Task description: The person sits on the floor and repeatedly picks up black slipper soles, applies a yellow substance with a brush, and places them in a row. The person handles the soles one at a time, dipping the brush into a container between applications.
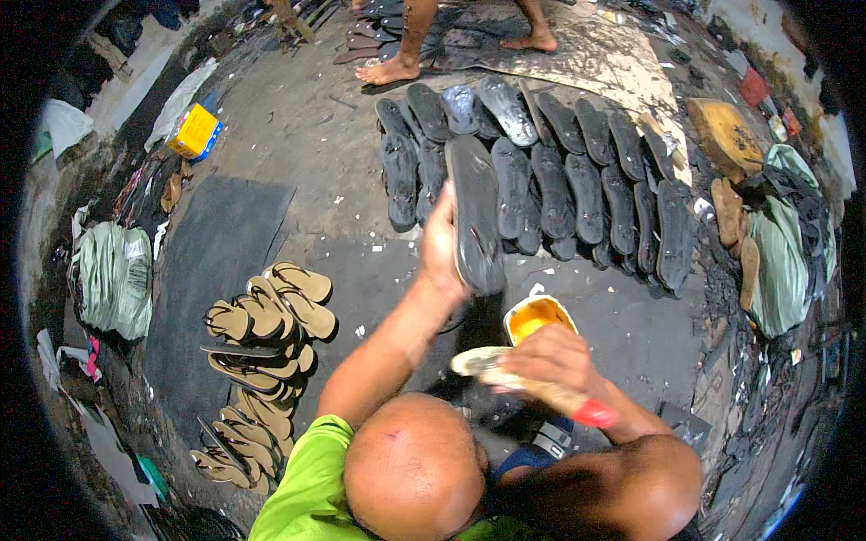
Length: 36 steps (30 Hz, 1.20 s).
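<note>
My left hand [439, 243] grips a black sandal sole [474, 216] by its left edge, tilted up in front of me. Closed around a brush [555, 397] is my right hand [552, 356]. The brush has a wooden handle with a red end, and its pale head points left, below the sole and apart from it. Just beyond the right hand stands a white container [512, 326] with yellow-orange stuff inside, partly hidden by that hand. Farther off, black soles [552, 189] lie in two rows of stacks, some with a shiny top.
Tan flip-flops [262, 316] with dark straps lie grouped at the left, beside a black mat [212, 252]. A yellow box [195, 133] stands farther back. Greenish sacks flank the area. Another person's bare foot [390, 70] stands beyond the soles. A worn wooden block [724, 135] is at far right.
</note>
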Motion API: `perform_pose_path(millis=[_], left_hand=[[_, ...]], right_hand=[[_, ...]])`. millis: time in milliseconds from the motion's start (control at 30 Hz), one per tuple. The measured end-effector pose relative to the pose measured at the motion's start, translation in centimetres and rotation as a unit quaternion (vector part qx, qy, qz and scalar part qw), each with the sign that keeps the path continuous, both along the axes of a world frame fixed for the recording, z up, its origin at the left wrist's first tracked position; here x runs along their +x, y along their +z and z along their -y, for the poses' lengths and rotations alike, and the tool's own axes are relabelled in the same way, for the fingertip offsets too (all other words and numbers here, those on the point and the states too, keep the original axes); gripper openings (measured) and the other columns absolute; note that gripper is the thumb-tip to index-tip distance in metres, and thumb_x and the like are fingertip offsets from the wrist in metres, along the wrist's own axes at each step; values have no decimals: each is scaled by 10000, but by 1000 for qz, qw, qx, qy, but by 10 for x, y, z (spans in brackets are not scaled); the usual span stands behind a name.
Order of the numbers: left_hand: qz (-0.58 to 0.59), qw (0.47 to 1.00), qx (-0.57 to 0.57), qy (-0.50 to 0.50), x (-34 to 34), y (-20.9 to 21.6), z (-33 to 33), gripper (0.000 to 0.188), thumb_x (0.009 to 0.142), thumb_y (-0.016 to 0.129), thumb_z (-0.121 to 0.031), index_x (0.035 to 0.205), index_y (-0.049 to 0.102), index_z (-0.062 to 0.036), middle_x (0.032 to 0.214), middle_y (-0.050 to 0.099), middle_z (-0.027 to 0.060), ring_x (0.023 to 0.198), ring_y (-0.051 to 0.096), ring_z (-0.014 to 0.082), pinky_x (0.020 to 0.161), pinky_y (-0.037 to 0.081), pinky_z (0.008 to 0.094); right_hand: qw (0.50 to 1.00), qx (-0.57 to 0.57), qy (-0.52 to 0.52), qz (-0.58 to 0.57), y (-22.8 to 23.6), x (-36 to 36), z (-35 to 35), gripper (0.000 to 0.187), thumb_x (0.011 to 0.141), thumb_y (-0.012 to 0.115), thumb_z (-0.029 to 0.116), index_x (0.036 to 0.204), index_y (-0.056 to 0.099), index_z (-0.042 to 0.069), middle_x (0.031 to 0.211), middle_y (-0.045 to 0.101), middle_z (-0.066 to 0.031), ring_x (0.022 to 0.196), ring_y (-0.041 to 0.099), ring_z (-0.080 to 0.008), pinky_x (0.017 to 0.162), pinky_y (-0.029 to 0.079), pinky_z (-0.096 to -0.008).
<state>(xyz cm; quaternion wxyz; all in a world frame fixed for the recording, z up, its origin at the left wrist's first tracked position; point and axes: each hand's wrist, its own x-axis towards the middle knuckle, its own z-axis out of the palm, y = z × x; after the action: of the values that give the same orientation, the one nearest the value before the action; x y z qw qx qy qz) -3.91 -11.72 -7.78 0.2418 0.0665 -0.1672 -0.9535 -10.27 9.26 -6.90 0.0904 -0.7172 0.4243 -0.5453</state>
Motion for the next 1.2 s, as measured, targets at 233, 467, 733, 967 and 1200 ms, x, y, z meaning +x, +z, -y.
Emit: perform_pose_path(millis=[233, 467, 733, 967, 1200], left_hand=[[381, 863, -173, 283, -8, -20, 187, 516, 1015, 447, -398, 1243, 514, 60, 1151, 630, 160, 960, 662, 286, 798, 563, 435], [464, 797, -263, 282, -62, -94, 378, 415, 977, 544, -345, 1058, 629, 53, 922, 667, 128, 715, 653, 231, 597, 547, 369], [450, 826, -297, 165, -76, -174, 511, 390, 990, 530, -288, 1047, 588, 94, 787, 642, 118, 610, 593, 205, 495, 484, 357], [501, 604, -524, 331, -60, -155, 407, 217, 941, 537, -238, 912, 644, -51, 804, 595, 79, 694, 526, 188, 633, 388, 345], [561, 603, -564, -55, 130, -158, 129, 419, 899, 680, -335, 1151, 629, -5, 1053, 675, 83, 1009, 598, 140, 909, 476, 330]], right_hand=[[866, 129, -420, 239, -35, -93, -43, 286, 919, 661, 188, 1127, 597, 3, 1125, 585, -50, 1029, 535, -147, 968, 389, -311], [758, 185, -528, 337, -101, -138, -45, 431, 934, 646, 299, 1173, 590, -56, 1078, 628, -67, 973, 566, -126, 916, 419, -284], [742, 253, -519, 341, -111, -139, -39, 453, 931, 630, 330, 1165, 592, -56, 1079, 613, -84, 988, 545, -145, 898, 408, -304], [762, 266, -483, 339, -113, -132, -46, 422, 930, 611, 320, 1144, 585, -43, 1133, 592, -92, 1053, 540, -187, 969, 395, -340], [815, 409, -330, 244, -97, -90, -33, 198, 905, 625, 169, 1021, 637, 9, 1093, 571, -72, 1004, 533, -170, 885, 428, -313]])
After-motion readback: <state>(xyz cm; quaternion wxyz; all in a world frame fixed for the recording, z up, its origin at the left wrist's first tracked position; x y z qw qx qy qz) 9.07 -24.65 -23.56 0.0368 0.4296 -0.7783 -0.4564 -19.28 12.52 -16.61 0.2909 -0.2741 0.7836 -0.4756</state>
